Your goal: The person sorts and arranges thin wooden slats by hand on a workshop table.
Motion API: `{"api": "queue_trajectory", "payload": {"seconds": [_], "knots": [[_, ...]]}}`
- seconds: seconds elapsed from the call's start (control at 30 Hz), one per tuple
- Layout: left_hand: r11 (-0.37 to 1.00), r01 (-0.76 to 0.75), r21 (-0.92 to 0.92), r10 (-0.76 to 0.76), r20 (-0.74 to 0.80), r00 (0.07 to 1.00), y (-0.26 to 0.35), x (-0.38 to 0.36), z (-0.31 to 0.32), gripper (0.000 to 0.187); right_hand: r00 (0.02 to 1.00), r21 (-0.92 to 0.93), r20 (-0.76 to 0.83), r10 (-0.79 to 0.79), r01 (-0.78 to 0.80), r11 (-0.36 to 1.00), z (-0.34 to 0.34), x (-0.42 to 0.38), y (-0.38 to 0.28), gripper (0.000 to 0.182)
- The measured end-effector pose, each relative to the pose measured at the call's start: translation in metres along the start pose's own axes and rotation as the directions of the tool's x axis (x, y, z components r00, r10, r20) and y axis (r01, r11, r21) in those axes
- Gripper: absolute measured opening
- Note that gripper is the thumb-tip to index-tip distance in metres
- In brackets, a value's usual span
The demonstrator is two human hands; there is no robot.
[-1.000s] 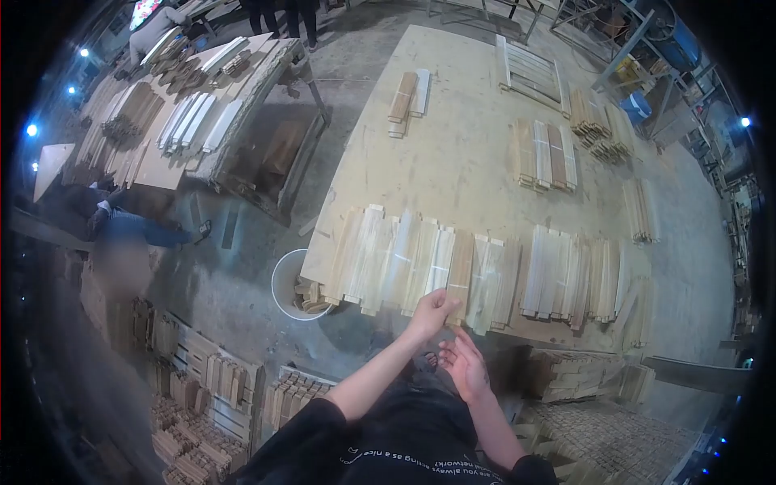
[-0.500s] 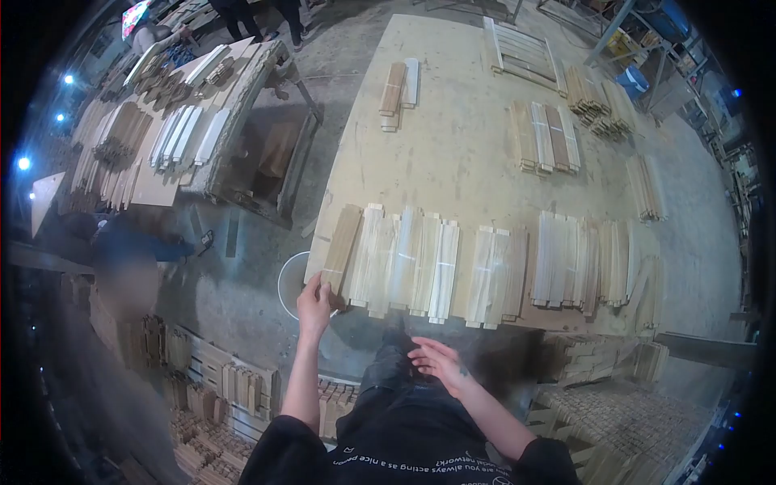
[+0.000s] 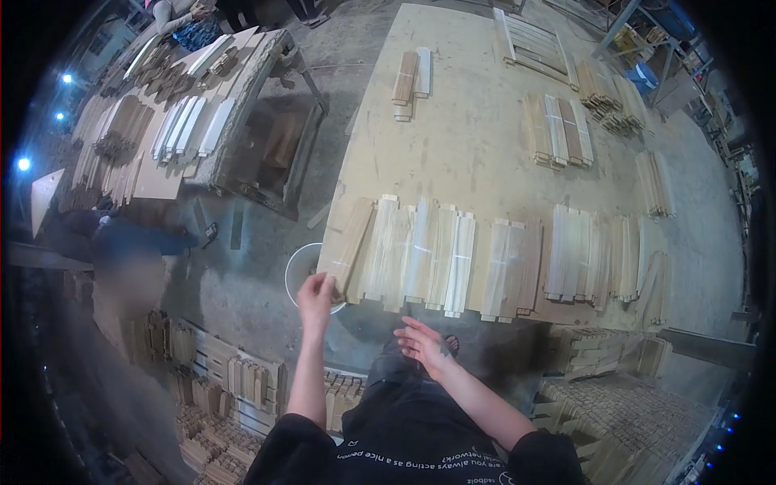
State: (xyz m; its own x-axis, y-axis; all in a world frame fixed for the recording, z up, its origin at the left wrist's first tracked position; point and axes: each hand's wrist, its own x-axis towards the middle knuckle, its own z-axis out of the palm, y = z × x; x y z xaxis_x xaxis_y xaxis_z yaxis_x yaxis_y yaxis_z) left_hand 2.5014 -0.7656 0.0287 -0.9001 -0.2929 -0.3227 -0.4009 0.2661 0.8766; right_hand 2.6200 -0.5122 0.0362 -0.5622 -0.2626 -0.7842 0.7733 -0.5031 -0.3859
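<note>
My left hand [image 3: 317,293] is at the near left corner of the plywood table [image 3: 453,153], its fingers closed at the lower end of a brown wood slat bundle [image 3: 352,242]. Whether the fingers grip the bundle or only touch it is hard to tell. Beside it lies a row of pale slats [image 3: 388,250], some with a white band across. Below the table's front edge, my right hand [image 3: 425,347] hangs in the air with fingers spread, holding nothing.
A white bucket [image 3: 301,275] stands on the floor by the table's left corner. More slat bundles [image 3: 558,133] and a slatted frame [image 3: 537,47] lie farther back. At the left is another loaded table [image 3: 267,105]; a person [image 3: 174,16] is behind it. Stacked wood [image 3: 234,380] sits below.
The view has shifted slightly, so the table and its slats appear a little to the right. My right hand has moved slightly left and up in view. My left hand stays at the brown bundle.
</note>
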Motion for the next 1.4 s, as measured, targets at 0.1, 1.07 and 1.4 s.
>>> {"api": "queue_trajectory", "payload": {"seconds": [0.1,1.07,1.4], "knots": [[0.998,0.052,-0.021,-0.051,0.039,0.998,-0.01,-0.014,0.028,0.033,0.999,0.04,-0.035,-0.007,0.009,0.999,0.001,0.013,0.005,0.058],[0.943,0.284,-0.174,-0.13,0.593,0.794,0.083,-0.024,0.035,0.046,0.987,0.319,-0.153,-0.055,0.102,0.942,-0.036,-0.009,0.002,0.054],[0.535,-0.52,0.666,0.415,0.329,0.848,0.067,0.007,0.07,0.066,0.967,0.106,-0.203,-0.152,0.176,0.979,-0.041,-0.082,-0.038,0.047]]}}
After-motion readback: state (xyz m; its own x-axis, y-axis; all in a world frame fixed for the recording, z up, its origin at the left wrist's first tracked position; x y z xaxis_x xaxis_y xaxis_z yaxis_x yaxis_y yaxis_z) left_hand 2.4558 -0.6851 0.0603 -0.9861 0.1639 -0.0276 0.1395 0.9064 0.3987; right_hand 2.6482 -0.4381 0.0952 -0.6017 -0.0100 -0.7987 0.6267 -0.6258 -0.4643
